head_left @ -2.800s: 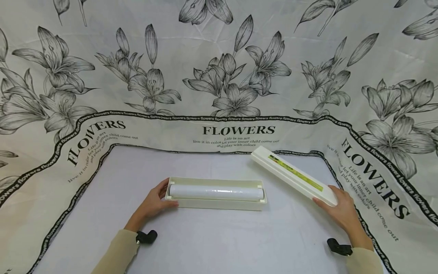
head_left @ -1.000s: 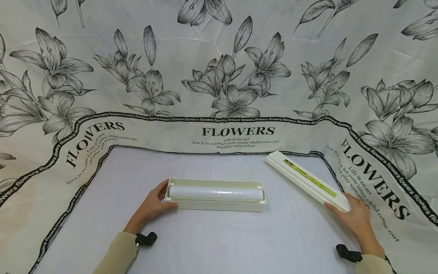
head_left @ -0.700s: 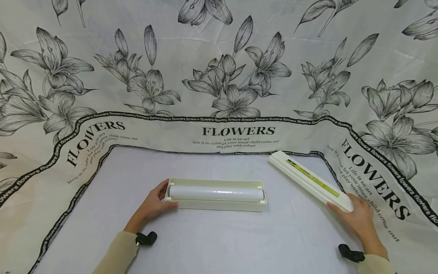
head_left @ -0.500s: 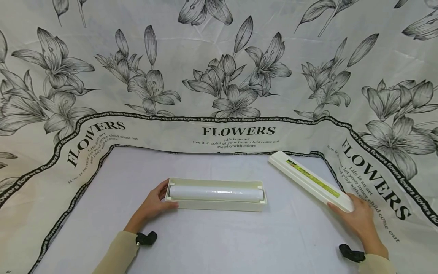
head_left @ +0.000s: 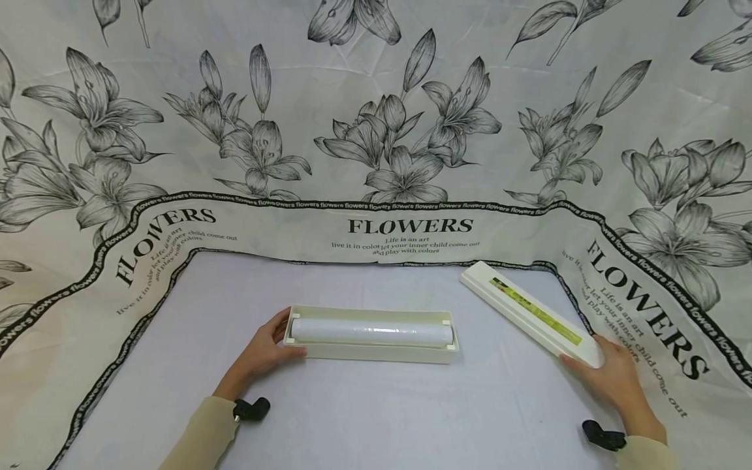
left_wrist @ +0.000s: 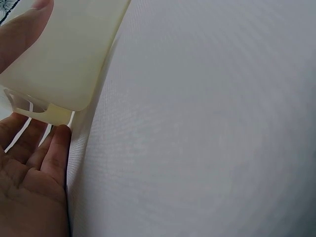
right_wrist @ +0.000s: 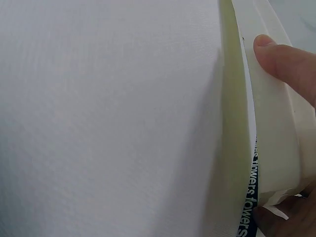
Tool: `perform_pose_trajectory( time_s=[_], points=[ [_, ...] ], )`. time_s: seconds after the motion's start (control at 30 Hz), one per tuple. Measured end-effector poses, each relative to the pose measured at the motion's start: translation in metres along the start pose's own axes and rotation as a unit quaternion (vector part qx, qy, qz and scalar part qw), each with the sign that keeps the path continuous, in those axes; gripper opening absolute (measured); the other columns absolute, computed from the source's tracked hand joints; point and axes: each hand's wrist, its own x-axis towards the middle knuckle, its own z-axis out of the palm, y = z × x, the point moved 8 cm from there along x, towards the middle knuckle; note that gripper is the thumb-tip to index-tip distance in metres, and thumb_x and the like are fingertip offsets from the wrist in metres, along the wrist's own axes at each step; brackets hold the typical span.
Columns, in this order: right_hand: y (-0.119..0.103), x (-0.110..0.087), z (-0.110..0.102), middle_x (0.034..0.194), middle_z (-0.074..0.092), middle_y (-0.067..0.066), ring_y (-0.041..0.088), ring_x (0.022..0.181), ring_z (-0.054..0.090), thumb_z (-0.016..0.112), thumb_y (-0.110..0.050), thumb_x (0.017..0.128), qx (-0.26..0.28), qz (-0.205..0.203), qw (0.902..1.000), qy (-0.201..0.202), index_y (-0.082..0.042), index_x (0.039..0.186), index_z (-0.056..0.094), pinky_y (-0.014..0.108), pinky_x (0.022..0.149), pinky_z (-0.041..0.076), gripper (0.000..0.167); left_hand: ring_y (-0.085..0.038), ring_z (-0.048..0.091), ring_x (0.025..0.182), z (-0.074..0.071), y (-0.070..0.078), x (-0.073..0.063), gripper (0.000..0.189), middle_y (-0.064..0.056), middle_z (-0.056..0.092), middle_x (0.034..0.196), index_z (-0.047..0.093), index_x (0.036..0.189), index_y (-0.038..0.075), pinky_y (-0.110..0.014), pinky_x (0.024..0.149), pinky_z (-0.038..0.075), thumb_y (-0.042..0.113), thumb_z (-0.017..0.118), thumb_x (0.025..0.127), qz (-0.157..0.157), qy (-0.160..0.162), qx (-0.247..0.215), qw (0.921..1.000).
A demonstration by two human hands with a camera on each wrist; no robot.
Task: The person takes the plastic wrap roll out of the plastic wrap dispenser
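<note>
Left hand (head_left: 264, 349) clamped on the left end of an open-topped cream box (head_left: 376, 353) on the desk (head_left: 399, 418), white roll (head_left: 370, 331) inside, right hand (head_left: 612, 375), well apart, gripping the near end of a slanting lid (head_left: 529, 314)

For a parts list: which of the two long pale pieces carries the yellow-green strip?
The slanted lid in the right hand; the open box gripped by the left hand shows none and contains a white roll.
</note>
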Motion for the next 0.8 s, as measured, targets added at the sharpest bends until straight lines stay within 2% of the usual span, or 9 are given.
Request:
perform_pose_trajectory(
  time_s=[0.27,0.8],
  points=[
    [-0.001,-0.002,0.003,0.142,0.026,0.054,0.067,0.127,0.03,0.075,-0.055,0.088,0.0,0.007,1.0,-0.002,0.021,0.151,0.022,0.077,0.103,0.029,0.112,-0.04,0.044,0.146,0.0,-0.001,0.0,0.103,-0.019,0.044,0.159,0.029,0.161,0.005,-0.054,0.118,0.036,0.022,0.09,0.08,0.002,0.0,0.001,1.0],
    [0.0,0.0,0.011,0.14,0.026,0.053,0.066,0.123,0.031,0.076,-0.058,0.086,-0.034,0.006,0.9993,-0.012,0.021,0.151,0.022,0.074,0.1,0.031,0.116,-0.04,0.043,0.147,0.0,-0.001,0.0,0.104,-0.02,0.043,0.159,0.028,0.161,0.005,-0.054,0.118,0.036,0.023,0.09,0.08,-0.003,-0.001,0.003,1.0]
  ],
)
